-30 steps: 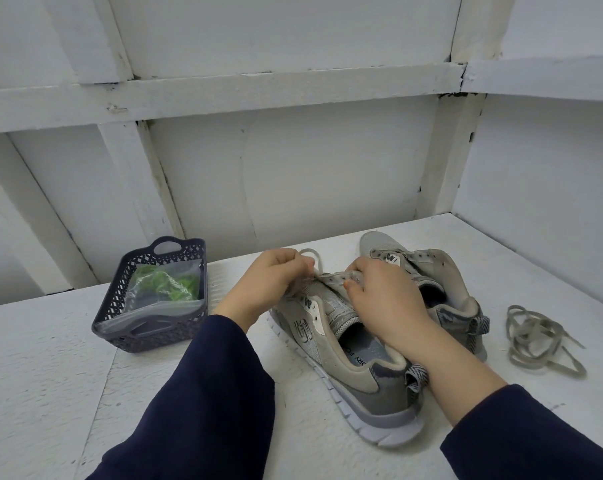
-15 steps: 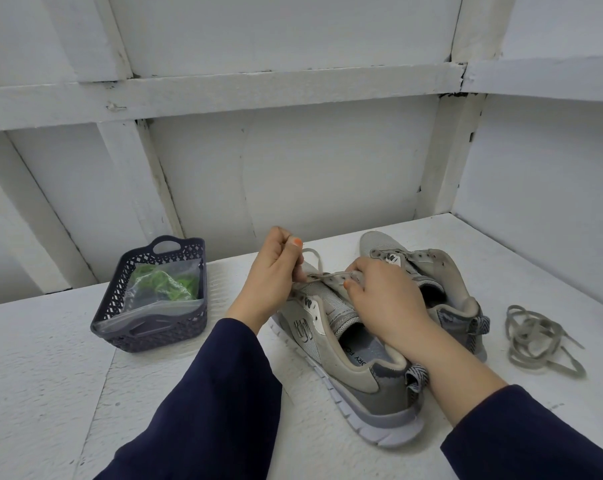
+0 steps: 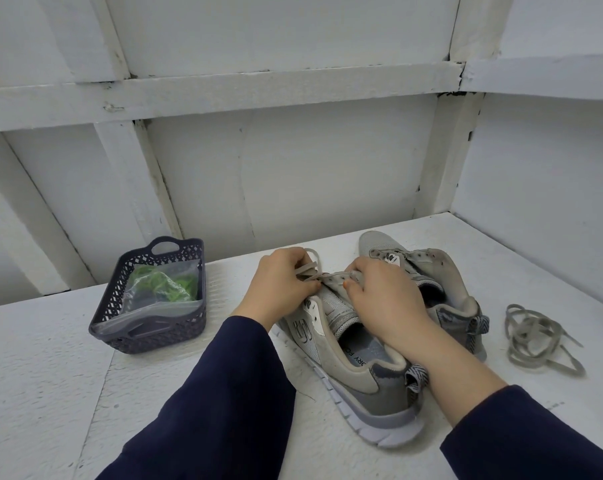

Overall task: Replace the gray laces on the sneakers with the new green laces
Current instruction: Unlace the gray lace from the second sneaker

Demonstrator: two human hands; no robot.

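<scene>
Gray lace (image 3: 309, 268) between hands (image 3: 281, 287) (image 3: 388, 301), over sneaker (image 3: 359, 379)

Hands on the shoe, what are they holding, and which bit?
The left hand pinches the gray lace near the front eyelets of the near sneaker. The right hand grips that sneaker's upper by the eyelet row.

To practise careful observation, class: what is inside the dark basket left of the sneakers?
A clear plastic bag lies inside the basket, with green laces showing through it. How many laces, and anything beneath the bag, cannot be seen.
</scene>
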